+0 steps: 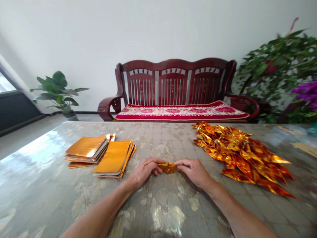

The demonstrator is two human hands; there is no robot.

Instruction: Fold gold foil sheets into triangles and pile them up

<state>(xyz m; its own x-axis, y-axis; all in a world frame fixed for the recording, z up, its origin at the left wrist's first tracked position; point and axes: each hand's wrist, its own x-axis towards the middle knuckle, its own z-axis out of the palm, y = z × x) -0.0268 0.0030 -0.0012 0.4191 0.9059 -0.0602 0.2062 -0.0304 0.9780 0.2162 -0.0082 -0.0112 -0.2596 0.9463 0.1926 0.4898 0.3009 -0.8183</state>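
A small folded piece of gold foil paper (167,167) lies just above the table between my two hands. My left hand (145,171) pinches its left end with curled fingers. My right hand (192,170) pinches its right end the same way. Left of my hands lie two stacks of flat gold foil sheets (99,153). To the right spreads a pile of folded gold foil pieces (245,155), long and pointed.
The table (158,205) has a glossy marbled top with window glare at the left. Behind it stands a dark wooden bench (173,89) with a red cushion. A potted plant (58,91) stands far left, a leafy plant (282,69) far right.
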